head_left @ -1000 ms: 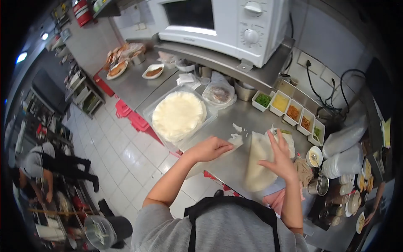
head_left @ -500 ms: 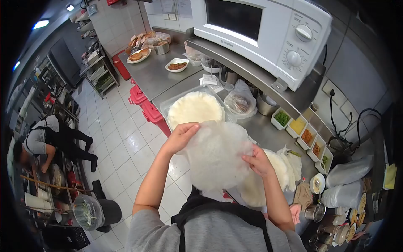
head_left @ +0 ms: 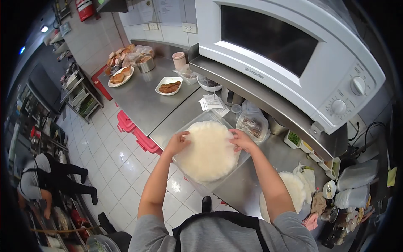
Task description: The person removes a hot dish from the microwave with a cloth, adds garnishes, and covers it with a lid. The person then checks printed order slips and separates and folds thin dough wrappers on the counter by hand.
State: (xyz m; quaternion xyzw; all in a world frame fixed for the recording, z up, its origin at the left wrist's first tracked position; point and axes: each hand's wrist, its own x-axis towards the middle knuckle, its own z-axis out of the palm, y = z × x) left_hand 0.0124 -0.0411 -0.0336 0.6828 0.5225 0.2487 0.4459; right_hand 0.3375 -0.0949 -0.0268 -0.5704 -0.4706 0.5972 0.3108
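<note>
A thin, translucent round sheet [head_left: 210, 147], resembling rice paper, lies over a stack of pale round sheets in a clear plastic tray [head_left: 191, 121]. My left hand [head_left: 178, 143] pinches its left edge, fingers closed. At the upper right edge, my right hand [head_left: 242, 140] grips the same sheet between thumb and fingers. Where the top sheet ends and the stack begins is hard to make out. Another pile of pale round sheets [head_left: 290, 187] sits to the right, partly behind my right forearm.
A white microwave [head_left: 268, 46] stands on a steel shelf above the counter. A bagged item [head_left: 253, 126] lies right of the tray. Farther back are a dish of browned food [head_left: 169, 87] and a plate of bread [head_left: 121, 77]. A co-worker [head_left: 42, 176] bends at the far left.
Both hands have moved forward and down, bringing the translucent sheet from in front of my chest onto the stack in the tray. The view has shifted toward the microwave.
</note>
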